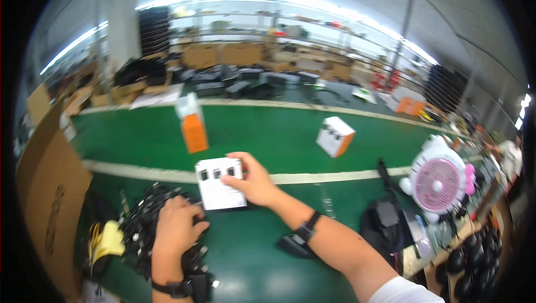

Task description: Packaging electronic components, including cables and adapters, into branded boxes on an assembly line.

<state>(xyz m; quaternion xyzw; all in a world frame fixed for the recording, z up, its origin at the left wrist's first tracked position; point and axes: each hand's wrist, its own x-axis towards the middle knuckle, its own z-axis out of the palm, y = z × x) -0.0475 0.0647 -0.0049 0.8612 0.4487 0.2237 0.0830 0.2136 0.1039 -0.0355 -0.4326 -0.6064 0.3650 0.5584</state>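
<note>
My right hand (254, 180) grips a white box (222, 191) by its right side, the thumb across its front. Three small black pieces show in a row along the box's upper part. My left hand (177, 225) reaches over a heap of small black parts (146, 213) with bits of shiny metal among them. Its thumb stands apart from the bent fingers and I see nothing held; the fingertips are somewhat blurred.
Across the green belt stand an orange-and-white box (194, 133) and a white-and-orange box (336, 136). A white-and-pink fan (438, 183) is at right, near a black bag (384, 219). Cardboard (53, 191) rises at left, by a yellow item (110, 240).
</note>
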